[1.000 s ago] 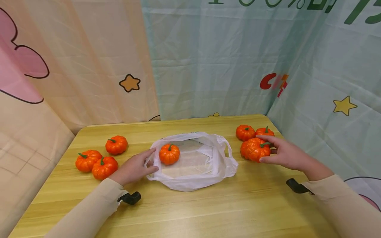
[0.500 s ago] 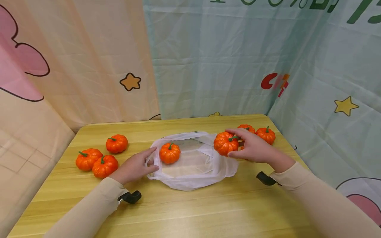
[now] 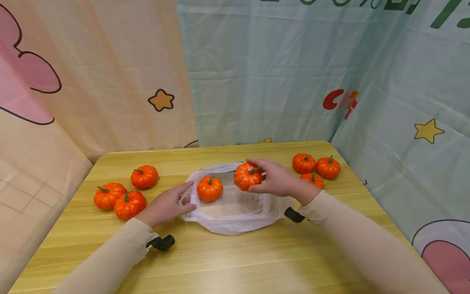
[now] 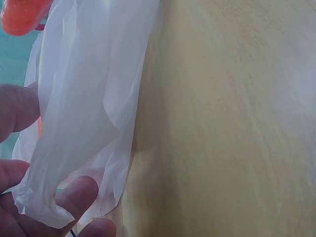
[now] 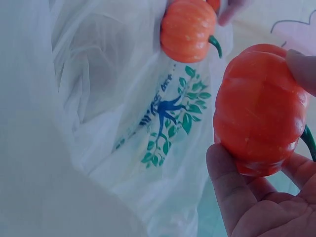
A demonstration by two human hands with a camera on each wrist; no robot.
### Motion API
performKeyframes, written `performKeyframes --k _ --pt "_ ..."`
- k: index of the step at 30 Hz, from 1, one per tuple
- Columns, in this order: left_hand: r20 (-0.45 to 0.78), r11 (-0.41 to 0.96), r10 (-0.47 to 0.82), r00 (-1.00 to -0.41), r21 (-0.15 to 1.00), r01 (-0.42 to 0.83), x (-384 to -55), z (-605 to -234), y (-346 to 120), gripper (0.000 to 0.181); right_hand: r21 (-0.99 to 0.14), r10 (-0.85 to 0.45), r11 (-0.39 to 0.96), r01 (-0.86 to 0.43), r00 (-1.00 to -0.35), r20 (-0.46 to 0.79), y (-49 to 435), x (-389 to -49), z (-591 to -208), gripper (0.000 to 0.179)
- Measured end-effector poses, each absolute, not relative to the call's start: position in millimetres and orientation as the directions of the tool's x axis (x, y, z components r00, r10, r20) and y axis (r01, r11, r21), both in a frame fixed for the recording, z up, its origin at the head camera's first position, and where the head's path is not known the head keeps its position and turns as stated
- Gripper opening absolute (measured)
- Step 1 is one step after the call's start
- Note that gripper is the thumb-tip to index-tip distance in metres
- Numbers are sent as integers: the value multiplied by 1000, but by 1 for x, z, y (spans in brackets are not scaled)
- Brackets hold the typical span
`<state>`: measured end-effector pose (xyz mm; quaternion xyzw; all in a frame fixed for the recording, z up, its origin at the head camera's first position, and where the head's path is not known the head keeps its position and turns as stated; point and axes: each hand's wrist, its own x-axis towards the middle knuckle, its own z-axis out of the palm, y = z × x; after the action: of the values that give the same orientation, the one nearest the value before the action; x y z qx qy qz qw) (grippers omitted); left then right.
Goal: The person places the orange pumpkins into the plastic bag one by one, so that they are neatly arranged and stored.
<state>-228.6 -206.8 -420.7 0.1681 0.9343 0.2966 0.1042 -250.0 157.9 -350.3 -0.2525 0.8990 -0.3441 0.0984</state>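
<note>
A white plastic bag (image 3: 231, 226) lies with its mouth spread wide in the middle of the table, and one small orange pumpkin (image 3: 209, 189) sits inside its left part. My left hand (image 3: 167, 206) holds the bag's left edge; in the left wrist view, the bag's handle (image 4: 44, 197) runs between the fingers and thumb. Over the bag's mouth, my right hand (image 3: 277, 179) grips a second pumpkin (image 3: 247, 177) by its right side, green stem towards the palm. The right wrist view shows that pumpkin (image 5: 261, 108) between thumb and fingers, with the bag's green leaf print (image 5: 182, 111) beyond.
Three pumpkins (image 3: 144, 177) stand on the left of the wooden table (image 3: 227, 265), beside my left forearm. Three more pumpkins (image 3: 328, 167) cluster at the back right, one partly behind my right wrist. Printed curtains (image 3: 257, 81) hang behind the table and along both sides.
My right hand has lifted a pumpkin from the right-hand cluster and carried it left to over the bag's mouth. My left hand has stayed at the bag's left edge.
</note>
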Motion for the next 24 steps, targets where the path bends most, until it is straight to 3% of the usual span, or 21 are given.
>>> performKeyframes --k 9,24 --pt "-99 771 372 -923 586 248 -228 -420 -206 90 -633 -478 704 -322 -874 -86 138 -264 -371 84" --pt "-88 758 380 -921 600 255 -229 -423 -206 89 -652 -453 707 -274 -883 -120 122 -277 -397 76"
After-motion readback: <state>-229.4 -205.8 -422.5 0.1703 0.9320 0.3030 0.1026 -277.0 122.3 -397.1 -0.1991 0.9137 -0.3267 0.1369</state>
